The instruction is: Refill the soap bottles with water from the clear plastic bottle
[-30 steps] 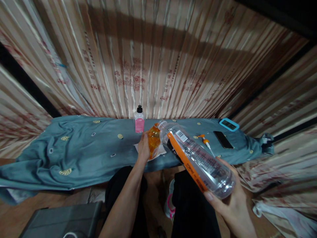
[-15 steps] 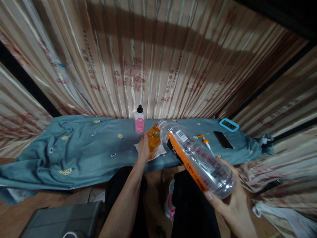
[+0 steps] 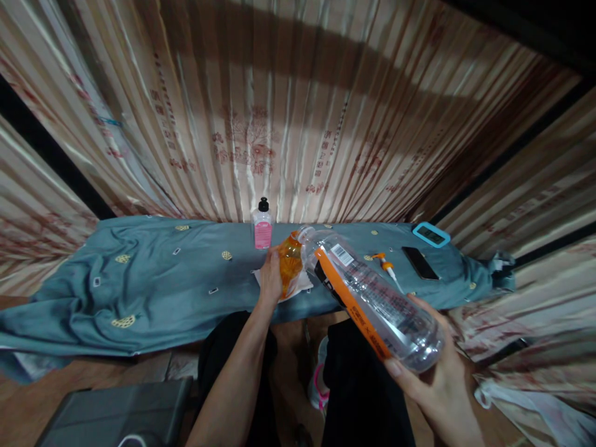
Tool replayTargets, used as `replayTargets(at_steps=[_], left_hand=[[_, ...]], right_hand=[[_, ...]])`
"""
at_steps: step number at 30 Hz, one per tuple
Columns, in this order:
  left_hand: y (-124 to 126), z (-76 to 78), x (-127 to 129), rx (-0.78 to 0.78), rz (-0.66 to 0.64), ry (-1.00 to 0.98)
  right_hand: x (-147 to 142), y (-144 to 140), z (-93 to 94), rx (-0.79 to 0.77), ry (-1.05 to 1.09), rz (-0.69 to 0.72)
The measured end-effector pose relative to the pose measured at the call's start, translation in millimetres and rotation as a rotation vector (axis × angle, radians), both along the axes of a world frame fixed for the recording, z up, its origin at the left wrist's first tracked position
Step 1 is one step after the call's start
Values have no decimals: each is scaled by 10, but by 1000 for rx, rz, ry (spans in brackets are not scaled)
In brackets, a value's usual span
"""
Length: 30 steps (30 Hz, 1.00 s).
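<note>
So the right hand (image 3: 437,382) has its fingers spread wide around the base of the big clear bottle (image 3: 386,310), thumb by the end of the orange label (image 3: 351,303). Bottle's tilted, neck against the amber bottle (image 3: 289,264). The left hand (image 3: 270,279) grips that one's side, fingers curled, tips mostly hidden.

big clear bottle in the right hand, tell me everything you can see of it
The clear bottle looks like see-through plastic, with an orange and black label, a barcode and small print. It slants across the view, its base end gripped by the right hand, its neck pointing to the amber bottle in the left hand. The two mouths meet or nearly so; contact is hard to tell.
</note>
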<state>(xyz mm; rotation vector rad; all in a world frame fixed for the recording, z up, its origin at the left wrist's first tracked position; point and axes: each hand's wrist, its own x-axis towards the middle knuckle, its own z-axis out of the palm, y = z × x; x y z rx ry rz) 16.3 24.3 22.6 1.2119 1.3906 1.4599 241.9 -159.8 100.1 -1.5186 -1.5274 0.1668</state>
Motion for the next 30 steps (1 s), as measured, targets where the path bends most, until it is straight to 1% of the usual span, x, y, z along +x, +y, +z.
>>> replayTargets(at_steps=[4,12,18,22,30], left_hand=[[0,8,5,-10,11,1],[15,-25,4,-6,21,32],[8,3,3,-20,9,13],[3,21,4,-30,9,12],[7,11,0,-18,12,20]], right_hand=[[8,0,-15,-4,-5,4],[-12,-5,7,-14,32,6],[-2,5,0,-15,49,6],[-7,-2,-3,-5,35,6],[-9,-9,17,-7,6,4]])
